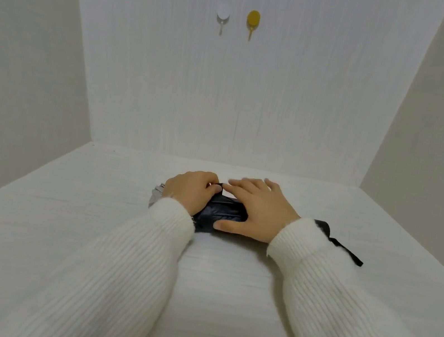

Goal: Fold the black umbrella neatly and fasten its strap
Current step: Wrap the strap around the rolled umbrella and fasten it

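A person in cream ribbed knit sleeves (116, 268) works at a white wood-grain bench (60, 214) set against a white panelled wall. A collapsed black fabric umbrella (223, 212) lies on its side across the middle of the bench, running from nine o'clock to three o'clock.

The left hand (192, 190) is curled over the umbrella's nine o'clock end, its fingertips pinching a narrow black strap (219, 186) at the top of the bundle. The right hand (258, 209) lies over the umbrella's middle, thumb pressed against the near side and fingers spread over the far side, holding the folds down. The two hands sit close together, almost touching at the strap.

A bit of pale grey lining (156, 194) shows beyond the left hand. At the three o'clock end, the black handle (322, 228) and its black wrist loop (347, 252) stick out past the right sleeve.

On the wall at twelve o'clock hang a round white hook (223, 15) and, just beside it, an oval yellow hook (252, 21).
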{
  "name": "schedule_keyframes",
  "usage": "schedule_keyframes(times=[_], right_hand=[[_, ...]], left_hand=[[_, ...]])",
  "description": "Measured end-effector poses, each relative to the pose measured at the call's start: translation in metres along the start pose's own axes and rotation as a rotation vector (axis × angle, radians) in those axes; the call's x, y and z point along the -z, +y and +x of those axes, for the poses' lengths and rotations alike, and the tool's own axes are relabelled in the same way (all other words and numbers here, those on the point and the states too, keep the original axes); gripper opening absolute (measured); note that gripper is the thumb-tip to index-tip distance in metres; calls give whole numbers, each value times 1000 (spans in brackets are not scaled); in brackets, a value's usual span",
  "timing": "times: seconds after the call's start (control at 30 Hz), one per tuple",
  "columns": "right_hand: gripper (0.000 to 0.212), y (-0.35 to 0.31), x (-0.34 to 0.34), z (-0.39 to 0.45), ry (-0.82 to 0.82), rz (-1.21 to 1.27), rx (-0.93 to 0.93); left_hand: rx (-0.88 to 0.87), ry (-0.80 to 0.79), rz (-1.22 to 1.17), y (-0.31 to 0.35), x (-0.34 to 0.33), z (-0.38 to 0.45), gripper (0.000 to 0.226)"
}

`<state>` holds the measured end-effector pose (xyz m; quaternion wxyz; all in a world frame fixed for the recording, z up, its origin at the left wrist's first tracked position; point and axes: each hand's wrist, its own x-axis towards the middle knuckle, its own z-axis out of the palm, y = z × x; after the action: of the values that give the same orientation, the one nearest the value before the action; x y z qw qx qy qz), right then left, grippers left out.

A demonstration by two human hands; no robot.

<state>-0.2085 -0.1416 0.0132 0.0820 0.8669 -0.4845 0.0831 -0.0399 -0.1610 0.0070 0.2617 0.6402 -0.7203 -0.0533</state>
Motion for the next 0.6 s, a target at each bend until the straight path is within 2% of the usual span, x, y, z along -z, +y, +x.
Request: schedule_keyframes(times=[0.07, 0.17, 0.4, 0.6], right_hand=[[101, -4, -9, 4, -45, 0, 11], [104, -4, -23, 5, -66, -43, 1], [91, -4, -27, 5, -22, -63, 8], [87, -5, -28, 5, -9, -63, 12]], left_hand=[[21, -28, -67, -2, 0, 1, 24], [64, -37, -198, -5, 1, 2, 22], [151, 75, -575, -11, 0, 0, 18], [194, 173, -776, -10, 3, -5, 18]])
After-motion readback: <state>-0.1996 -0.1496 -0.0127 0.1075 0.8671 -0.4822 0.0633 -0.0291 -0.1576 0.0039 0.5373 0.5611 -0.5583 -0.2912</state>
